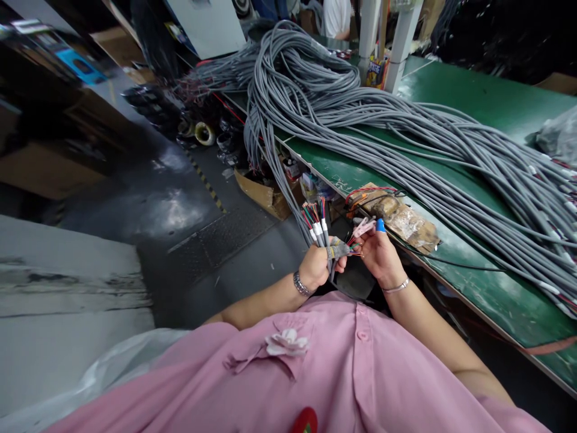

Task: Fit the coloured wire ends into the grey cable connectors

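My left hand (315,264) is wrapped round several grey cables, whose white-sleeved ends and bared coloured wires (314,211) stick up above it. Grey covering shows on its thumb. Close beside it on the right, my right hand (379,255) has a blue covering on a fingertip and its fingers pressed round thin coloured wires. A pink clip (363,227) is at the fingers of my right hand. The held cables run up to a large heap of grey cables (306,90) on the green table (469,96).
A brown taped pad (401,219) lies at the table's near edge. An open cardboard box (259,193) stands below the edge. White posts (399,51) rise from the table. A person in white (336,19) is behind it. A grey-white block (72,276) is at left.
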Demonstrator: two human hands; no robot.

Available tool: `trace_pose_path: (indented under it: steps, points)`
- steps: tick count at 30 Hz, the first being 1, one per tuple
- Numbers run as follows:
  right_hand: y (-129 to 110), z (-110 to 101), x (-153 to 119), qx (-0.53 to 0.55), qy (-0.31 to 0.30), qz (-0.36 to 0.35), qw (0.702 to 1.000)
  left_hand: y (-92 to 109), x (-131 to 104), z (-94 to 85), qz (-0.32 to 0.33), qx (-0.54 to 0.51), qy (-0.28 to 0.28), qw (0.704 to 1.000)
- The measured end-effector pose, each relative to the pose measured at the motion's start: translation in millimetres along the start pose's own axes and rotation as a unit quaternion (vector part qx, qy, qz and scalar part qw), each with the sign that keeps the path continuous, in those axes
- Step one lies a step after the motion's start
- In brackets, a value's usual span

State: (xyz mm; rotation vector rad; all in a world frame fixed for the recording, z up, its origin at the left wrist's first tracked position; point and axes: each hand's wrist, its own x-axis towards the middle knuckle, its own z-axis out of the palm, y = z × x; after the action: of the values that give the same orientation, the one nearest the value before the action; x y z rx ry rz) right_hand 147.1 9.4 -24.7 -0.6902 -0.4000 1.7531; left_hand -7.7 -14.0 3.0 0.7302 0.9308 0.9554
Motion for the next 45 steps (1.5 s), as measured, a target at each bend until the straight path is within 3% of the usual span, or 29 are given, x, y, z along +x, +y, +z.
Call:
trace_pose_path:
  steps: [8,15,19,22,29,45]
  points:
    - [3,5,1,-0.093,0.05,-0.08,0.991,1,6,0.2,0.005,-0.009,-0.006,1.0]
    - [11,2,6,-0.205,0.127,-0.222,0.945,-1,8,0.9,-0.005,-0.005,-0.019,1.0]
    - [10,6,6,-0.102,0.054,-0.13,0.985,-2,11,0.1,-0.006,-0.003,-0.021,1.0]
    - [7,10,8,-0.033,0.016,-0.062,0.997,-1,13,0.2,-0.008,-0.006,-0.016,1.0]
    - [7,12,12,-0.009,0.05,-0.071,0.996,-2,15,1.0,-0.021,0.009,-0.011,1.0]
    - [-3,10,-3,0.016,-0.006,0.006,1.0,3,2,7.1,0.02,0.02,-0.004,1.0]
